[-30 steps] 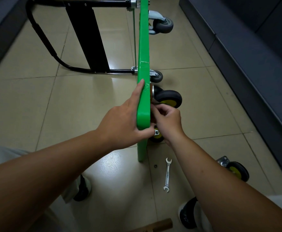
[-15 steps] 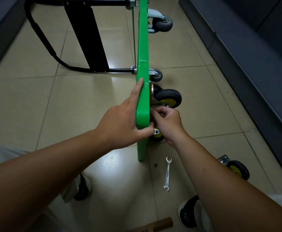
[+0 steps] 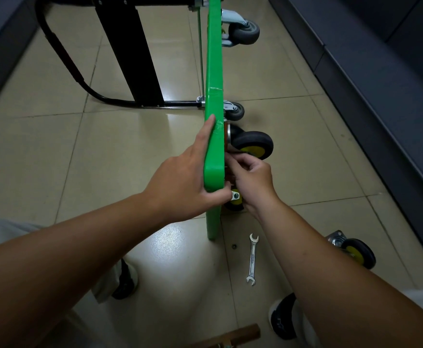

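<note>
Left hand (image 3: 180, 187) grips deck (image 3: 214, 71) corner; deck stands on edge on floor. Right hand (image 3: 253, 179) pinches probably nut, hidden beside caster (image 3: 253, 144). Fingers barely shifted in last second: hand-threading goes on, wrench (image 3: 252, 259) untouched.

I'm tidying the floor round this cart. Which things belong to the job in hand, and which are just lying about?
In hand: green cart deck, held by the left hand; yellow-hubbed caster, whose mount the right hand pinches.
Lying about, untouched: wrench; loose caster; small dark ring; wooden piece.
</note>
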A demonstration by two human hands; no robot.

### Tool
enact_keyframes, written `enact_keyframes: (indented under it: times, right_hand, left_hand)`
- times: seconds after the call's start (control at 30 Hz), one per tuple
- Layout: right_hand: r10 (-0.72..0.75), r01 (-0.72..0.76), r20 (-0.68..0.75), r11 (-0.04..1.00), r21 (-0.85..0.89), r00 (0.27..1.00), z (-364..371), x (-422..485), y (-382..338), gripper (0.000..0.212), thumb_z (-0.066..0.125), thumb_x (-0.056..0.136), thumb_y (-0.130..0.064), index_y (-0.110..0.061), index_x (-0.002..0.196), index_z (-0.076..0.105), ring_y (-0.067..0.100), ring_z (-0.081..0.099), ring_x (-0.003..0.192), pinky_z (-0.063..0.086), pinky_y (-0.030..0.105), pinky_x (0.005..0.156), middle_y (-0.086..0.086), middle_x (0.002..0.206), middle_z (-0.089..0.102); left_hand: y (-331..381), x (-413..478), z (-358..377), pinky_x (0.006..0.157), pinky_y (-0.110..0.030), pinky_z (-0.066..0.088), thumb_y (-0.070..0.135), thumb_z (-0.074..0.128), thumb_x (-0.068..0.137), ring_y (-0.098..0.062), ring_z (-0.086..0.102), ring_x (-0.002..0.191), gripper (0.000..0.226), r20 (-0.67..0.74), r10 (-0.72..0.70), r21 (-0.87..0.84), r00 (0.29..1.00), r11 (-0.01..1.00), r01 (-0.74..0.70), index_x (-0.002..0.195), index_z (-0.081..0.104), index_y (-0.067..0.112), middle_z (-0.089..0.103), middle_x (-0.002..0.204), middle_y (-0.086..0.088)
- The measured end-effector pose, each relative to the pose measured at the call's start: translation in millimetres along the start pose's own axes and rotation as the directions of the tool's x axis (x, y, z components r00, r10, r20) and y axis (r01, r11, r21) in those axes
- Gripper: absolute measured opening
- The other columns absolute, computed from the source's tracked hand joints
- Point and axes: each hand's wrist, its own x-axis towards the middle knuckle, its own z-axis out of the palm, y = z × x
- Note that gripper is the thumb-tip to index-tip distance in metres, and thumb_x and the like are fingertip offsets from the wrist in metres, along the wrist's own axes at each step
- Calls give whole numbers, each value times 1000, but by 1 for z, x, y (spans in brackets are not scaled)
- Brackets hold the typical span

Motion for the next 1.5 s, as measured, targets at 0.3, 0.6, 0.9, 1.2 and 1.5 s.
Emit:
enact_keyframes:
  times: [0.3, 0.6, 0.9, 1.2, 1.5]
  right_hand:
    - [127, -123, 47, 989, -87, 991, -7, -2, -4, 30, 75, 89, -35, -5, 96, 76, 23, 76, 89, 62, 37, 81, 7, 90, 78]
    - [-30, 34, 72, 998, -49, 997, -8, -2, -2, 11, 72, 92, -10, -7, 102, 73, 22, 74, 96, 61, 33, 82, 11, 99, 77]
    - [111, -113, -24, 990, -86, 994, 0, -2, -2, 36, 77, 88, -38, -2, 93, 76, 23, 76, 86, 63, 33, 77, 8, 88, 78]
    - [17, -9, 118, 997, -73, 993, -16, -3, -2, 14, 74, 90, -12, -8, 104, 74, 21, 75, 97, 60, 38, 89, 7, 99, 78]
    - [73, -75, 22, 992, 98, 997, -2, 0, -2, 18, 78, 87, -19, -4, 96, 74, 30, 74, 97, 58, 50, 94, 14, 98, 77]
  left_hand:
    - [0, 0, 0, 68, -42, 59, 55, 66, 77, -16, 65, 74, 115, 8, -2, -8, 1000, 1000, 2, 160, -12, 34, 62, 125, -1]
    - [0, 0, 0, 68, -41, 58, 49, 72, 80, -18, 65, 72, 116, -2, -5, 1, 1000, 1000, 5, 160, -10, 33, 65, 118, -1]
    - [1, -1, 0, 70, -41, 58, 46, 74, 81, -17, 65, 74, 117, 4, -18, -5, 1000, 1000, 18, 161, -10, 33, 64, 121, -1]
    - [1, 0, 0, 67, -40, 59, 57, 64, 77, -14, 65, 71, 115, 5, -14, -3, 1000, 1000, 14, 160, -11, 33, 65, 111, 1]
    - [1, 0, 0, 68, -42, 59, 53, 66, 76, -18, 66, 72, 115, 3, -12, -11, 1000, 1000, 12, 160, -10, 33, 64, 116, 0]
